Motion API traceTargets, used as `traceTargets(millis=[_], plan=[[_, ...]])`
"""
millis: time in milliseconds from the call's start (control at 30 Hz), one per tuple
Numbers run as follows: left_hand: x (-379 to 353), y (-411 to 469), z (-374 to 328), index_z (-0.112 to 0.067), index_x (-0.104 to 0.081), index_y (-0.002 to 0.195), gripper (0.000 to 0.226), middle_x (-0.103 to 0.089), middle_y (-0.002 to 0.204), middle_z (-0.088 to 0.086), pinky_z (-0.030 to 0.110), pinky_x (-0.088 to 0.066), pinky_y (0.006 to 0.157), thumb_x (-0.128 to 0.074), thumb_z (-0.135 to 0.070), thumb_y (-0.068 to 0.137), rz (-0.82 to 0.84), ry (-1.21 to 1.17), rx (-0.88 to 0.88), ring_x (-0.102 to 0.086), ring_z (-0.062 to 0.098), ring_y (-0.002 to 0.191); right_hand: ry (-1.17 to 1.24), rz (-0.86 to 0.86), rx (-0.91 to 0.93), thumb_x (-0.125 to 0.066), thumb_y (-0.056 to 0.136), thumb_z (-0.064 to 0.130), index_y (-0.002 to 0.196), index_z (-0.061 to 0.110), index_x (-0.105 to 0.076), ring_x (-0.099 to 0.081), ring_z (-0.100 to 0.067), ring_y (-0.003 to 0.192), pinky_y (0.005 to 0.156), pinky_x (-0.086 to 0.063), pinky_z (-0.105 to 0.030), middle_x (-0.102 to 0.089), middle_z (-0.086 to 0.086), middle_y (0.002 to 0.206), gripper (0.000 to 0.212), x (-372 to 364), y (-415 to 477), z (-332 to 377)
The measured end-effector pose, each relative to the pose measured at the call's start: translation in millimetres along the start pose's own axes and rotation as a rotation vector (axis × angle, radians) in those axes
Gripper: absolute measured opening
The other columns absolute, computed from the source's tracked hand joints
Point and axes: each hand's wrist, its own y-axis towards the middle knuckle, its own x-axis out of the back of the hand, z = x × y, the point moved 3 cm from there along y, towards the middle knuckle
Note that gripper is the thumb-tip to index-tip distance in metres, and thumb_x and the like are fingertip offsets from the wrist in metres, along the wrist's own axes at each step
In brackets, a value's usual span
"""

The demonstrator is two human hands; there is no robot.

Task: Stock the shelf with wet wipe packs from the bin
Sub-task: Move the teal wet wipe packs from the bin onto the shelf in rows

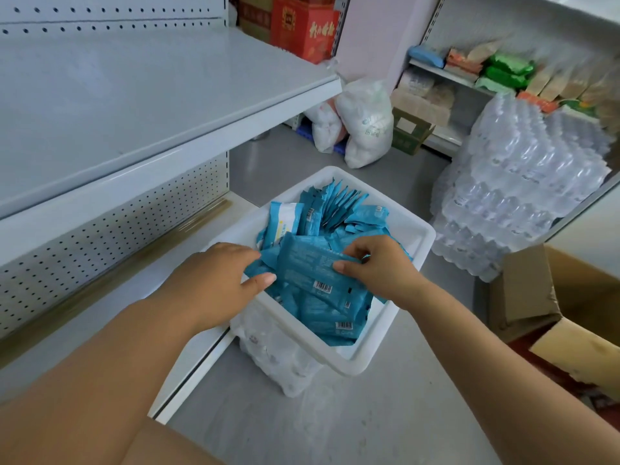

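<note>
Now reaching down into the white bin (355, 362) with both hands. Grips the topmost wet wipe pack (312, 263) at its left end with the left hand (218, 280), thumb stretched across the teal wrapper, the other fingers tucked behind it and out of sight. Pinches the opposite end with the right hand (379, 266), fingers curled over the far edge, thumb pressed on the near face. Holds that pack flat and slantwise, barcode side up, low over the heap; cannot tell whether touching it or just clear of it.

Keeps the remaining packs (339, 206) all inside the bin: some standing on edge toward the far side, others lying flat at the near corner. Appears to have the bin set on a shrink-wrapped case of bottles (275, 357) on the grey floor (335, 424), just beside the front edge of the lower ledge (110, 307).

Faces the grey shelf (134, 95) up on the left, with a perforated back panel (117, 229) beneath it. To the right, stacked cases of water bottles (523, 182) and, nearer, an open cardboard box (536, 290). Farther back, two white bags (365, 125) on the floor and red boxes (302, 25) behind the shelf.
</note>
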Motion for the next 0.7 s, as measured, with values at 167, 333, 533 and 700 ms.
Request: traceTargets(millis=[167, 333, 533, 700], plan=[[15, -3, 0, -0.023, -0.050, 0.141, 0.062, -0.056, 0.142, -0.004, 0.033, -0.042, 0.101, -0.047, -0.062, 0.093, -0.134, -0.443, 0.205, -0.053, 0.016, 0.127, 0.368, -0.063, 0.031, -0.076, 0.087, 0.032, 0.090, 0.016, -0.075, -0.074, -0.020, 0.082, 0.072, -0.063, -0.031, -0.076, 0.000, 0.089, 0.017, 4, -7, 30], [42, -9, 4, -0.027, -0.067, 0.108, 0.052, -0.075, 0.097, -0.011, 0.034, -0.052, 0.090, -0.047, -0.070, 0.088, -0.245, -0.872, 0.268, -0.068, 0.007, 0.097, 0.742, -0.019, 0.130, -0.073, 0.089, 0.021, 0.097, -0.001, -0.072, -0.071, -0.030, 0.082, 0.081, -0.060, -0.043, -0.075, -0.022, 0.095, 0.023, -12, -9, 82], [117, -37, 29, -0.009, -0.061, 0.118, 0.035, -0.078, 0.099, 0.005, 0.044, -0.059, 0.087, -0.064, -0.033, 0.094, -0.516, -1.365, 0.267, -0.075, 0.022, 0.092, 0.962, 0.055, 0.237, -0.069, 0.092, 0.018, 0.097, 0.001, -0.071, -0.070, -0.029, 0.081, 0.077, -0.060, -0.040, -0.075, -0.022, 0.097, 0.018, -26, -1, 178], [193, -81, 78, -0.010, -0.064, 0.112, 0.021, -0.077, 0.098, 0.007, 0.036, -0.062, 0.068, -0.068, -0.020, 0.093, -0.804, -1.333, 0.273, -0.076, 0.021, 0.086, 0.947, 0.149, 0.366, -0.070, 0.094, 0.026, 0.096, 0.006, -0.072, -0.068, -0.026, 0.084, 0.090, -0.056, -0.050, -0.075, -0.019, 0.098, 0.020, -58, 7, 285]])
